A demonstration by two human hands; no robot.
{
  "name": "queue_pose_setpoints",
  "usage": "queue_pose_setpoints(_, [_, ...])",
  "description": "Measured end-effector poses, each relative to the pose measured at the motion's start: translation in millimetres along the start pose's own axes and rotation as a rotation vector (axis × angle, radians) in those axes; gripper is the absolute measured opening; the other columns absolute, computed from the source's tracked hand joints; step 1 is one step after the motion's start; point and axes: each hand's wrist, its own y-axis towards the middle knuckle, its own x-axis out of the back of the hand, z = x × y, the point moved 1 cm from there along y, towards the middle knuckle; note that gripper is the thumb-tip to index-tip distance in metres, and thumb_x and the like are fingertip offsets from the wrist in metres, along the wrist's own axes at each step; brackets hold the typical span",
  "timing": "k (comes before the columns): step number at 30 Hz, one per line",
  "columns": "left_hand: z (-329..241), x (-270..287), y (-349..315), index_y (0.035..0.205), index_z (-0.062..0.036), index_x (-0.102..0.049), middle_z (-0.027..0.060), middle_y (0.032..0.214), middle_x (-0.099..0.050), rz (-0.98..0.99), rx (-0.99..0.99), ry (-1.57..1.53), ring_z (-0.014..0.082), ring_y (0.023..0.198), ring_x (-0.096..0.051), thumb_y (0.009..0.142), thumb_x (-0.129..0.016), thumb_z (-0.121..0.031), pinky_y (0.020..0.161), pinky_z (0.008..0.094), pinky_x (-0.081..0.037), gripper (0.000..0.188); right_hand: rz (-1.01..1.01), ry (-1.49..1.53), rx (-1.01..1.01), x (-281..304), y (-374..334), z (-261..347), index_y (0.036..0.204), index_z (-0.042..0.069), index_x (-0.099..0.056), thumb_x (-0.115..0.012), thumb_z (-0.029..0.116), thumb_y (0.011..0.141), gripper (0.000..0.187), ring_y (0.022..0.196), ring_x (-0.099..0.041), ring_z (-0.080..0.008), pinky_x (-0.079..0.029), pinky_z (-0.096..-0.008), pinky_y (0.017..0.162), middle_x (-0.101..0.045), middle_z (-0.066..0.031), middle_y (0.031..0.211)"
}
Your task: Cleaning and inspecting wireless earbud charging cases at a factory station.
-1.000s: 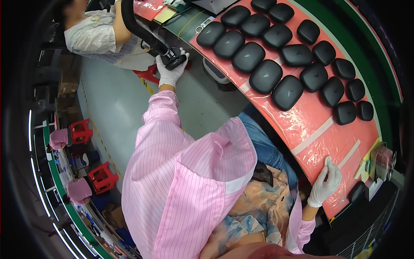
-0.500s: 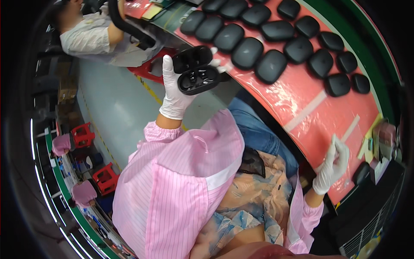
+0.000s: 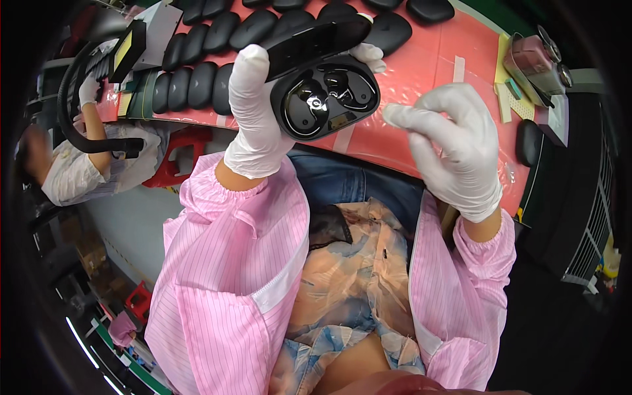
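The open black case (image 3: 331,113), at twelve o'clock, is being clamped by the left hand (image 3: 253,118), its earbuds (image 3: 312,99) possibly being spilled by tilting, while the right hand (image 3: 457,145), fingers parted, is being held toward four o'clock.

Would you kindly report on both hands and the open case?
Left hand holding open black case, earbuds inside. Right hand beside it, nothing visibly held. Nothing visibly between right hand and case.
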Motion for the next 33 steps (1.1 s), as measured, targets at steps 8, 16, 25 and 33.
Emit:
queue_pose_setpoints(8, [9,-8,9,0.132,0.0074,-0.049,0.0191,0.113,-0.063,0.000,-0.155,0.285,0.0235,0.101,-0.064,0.081,-0.053,-0.069,0.087,0.0317,-0.053,0.092,-0.093,0.081,0.007,-11,8,8,0.090,0.008,-0.072,-0.066,-0.007,0.068,0.027,0.073,-0.056,-0.0222,-0.046,-0.0325,0.065,-0.059,-0.0044,0.078])
queue_pose_setpoints(16, [18,-13,8,0.131,0.0040,-0.051,0.0178,0.115,-0.064,-0.122,0.020,0.117,0.0229,0.101,-0.065,0.082,-0.044,-0.075,0.080,0.0295,-0.056,0.093,-0.260,-0.077,0.030,-8,9,-18,0.095,0.009,-0.073,-0.063,-0.010,0.069,0.034,0.071,-0.057,-0.0202,-0.046,-0.0321,0.063,-0.060,-0.0035,0.079])
queue_pose_setpoints(25, [23,-2,8,0.129,0.0028,-0.054,0.0167,0.114,-0.065,-0.017,0.057,0.078,0.0223,0.098,-0.066,0.086,-0.041,-0.072,0.083,0.0313,-0.056,0.087,-0.152,-0.337,0.142,-9,13,-18,0.097,0.017,-0.073,-0.071,-0.002,0.065,0.038,0.070,-0.055,-0.0198,-0.045,-0.0318,0.061,-0.057,-0.0001,0.079])
queue_pose_setpoints(33, [23,-3,0,0.130,0.0024,-0.054,0.0166,0.117,-0.064,0.003,0.064,0.044,0.0213,0.103,-0.064,0.091,-0.047,-0.056,0.091,0.0329,-0.052,0.070,-0.144,-0.329,0.161,-11,12,-13,0.091,0.016,-0.074,-0.076,-0.001,0.063,0.033,0.068,-0.055,-0.0183,-0.043,-0.0303,0.057,-0.058,0.0014,0.078])
